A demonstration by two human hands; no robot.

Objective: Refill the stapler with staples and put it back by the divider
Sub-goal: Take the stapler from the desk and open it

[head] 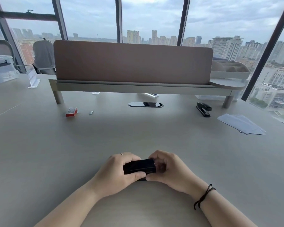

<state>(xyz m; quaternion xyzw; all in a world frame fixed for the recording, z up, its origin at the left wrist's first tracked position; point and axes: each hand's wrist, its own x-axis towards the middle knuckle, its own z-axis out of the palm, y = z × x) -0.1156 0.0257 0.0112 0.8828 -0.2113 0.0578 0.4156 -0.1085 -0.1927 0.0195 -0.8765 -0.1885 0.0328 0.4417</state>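
Both hands clamp a small glossy black plastic stapler [139,166] at 6 o'clock, low over a matte grey desk [39,153]. Left hand [116,171] wraps its L end, thumb pressed along the near edge; right hand [166,167] curls round the R end, thumb tip meeting the left's. A dark cord bracelet [203,196] rings the right wrist. At 11 o'clock, a red cardboard staple box [71,111] w/ a short metal staple strip [91,112] just beside it. At 1 o'clock, a second, longer black stapler [203,109] lies near the taupe felt divider panel [133,62]; pale paper sheets [242,124] at 2 o'clock.
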